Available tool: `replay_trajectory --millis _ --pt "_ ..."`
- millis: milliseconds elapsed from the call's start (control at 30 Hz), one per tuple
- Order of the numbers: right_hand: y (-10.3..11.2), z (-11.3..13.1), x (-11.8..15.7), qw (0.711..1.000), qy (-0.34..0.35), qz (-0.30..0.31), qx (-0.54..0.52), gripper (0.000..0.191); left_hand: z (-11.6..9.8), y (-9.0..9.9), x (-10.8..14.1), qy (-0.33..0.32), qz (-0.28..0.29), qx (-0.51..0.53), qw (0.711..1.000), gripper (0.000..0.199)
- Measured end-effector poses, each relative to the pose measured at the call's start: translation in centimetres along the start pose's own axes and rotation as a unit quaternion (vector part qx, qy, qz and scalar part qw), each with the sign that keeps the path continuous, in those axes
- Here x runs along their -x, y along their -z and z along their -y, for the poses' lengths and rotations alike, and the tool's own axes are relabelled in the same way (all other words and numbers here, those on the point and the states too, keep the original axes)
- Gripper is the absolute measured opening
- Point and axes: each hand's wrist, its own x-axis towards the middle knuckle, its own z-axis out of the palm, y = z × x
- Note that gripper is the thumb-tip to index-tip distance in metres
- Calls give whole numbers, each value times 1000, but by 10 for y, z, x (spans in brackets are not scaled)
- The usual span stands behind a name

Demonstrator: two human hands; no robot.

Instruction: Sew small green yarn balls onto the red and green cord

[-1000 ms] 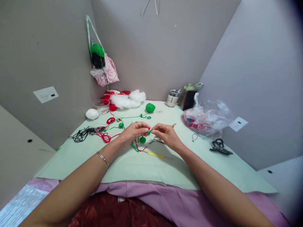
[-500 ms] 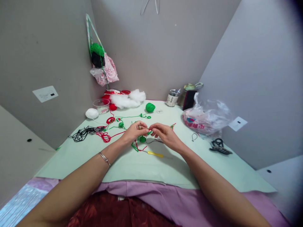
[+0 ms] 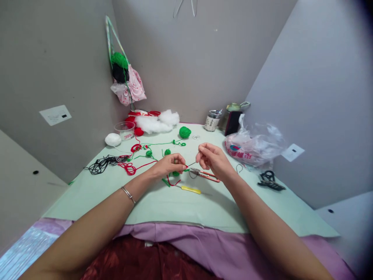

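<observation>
My left hand pinches a small red and green yarn piece between thumb and fingertips. To its right and slightly higher, my right hand is closed on a thin dark thread that runs to the small piece. Orange-handled snips lie on the table just under my right hand. A yellow-handled crochet hook rests nearer the front edge, beside short red and green yarn ends. Small green balls lie behind and below my left hand.
Black yarn and red yarn spread at the left. White stuffing, a green yarn ball and a can stand behind. A plastic bag and black hair clip sit at the right.
My right hand has moved right and slightly up, away from my left hand, drawing the dark thread out between them. The snips under it now show.
</observation>
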Motion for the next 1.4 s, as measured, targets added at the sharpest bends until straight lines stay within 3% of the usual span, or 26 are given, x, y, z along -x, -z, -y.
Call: replay_trajectory --millis 200,433,700,1033,1133,1233,1300,1400 --pt "23 10 -5 993 18 -62 -101 36 1 6 -2 12 2 48 999 34" --pt "52 18 -9 981 66 -129 -132 36 -1 8 -1 16 -1 53 998 31" --pt "57 16 -10 969 80 -148 -182 32 0 10 -1 12 -2 51 999 30" --pt "59 16 -10 969 95 -181 -136 21 1 10 -3 7 -8 47 999 30" --pt "44 14 -7 979 96 -167 -63 14 3 11 -4 0 -27 58 998 32" --pt "21 10 2 982 119 -106 106 9 2 11 -4 -6 -60 72 996 33" --pt "6 5 8 954 162 -59 247 8 2 11 -4 -20 -81 76 994 33" --pt "-8 -5 14 879 239 -13 412 10 2 13 -5 -45 -91 75 992 30"
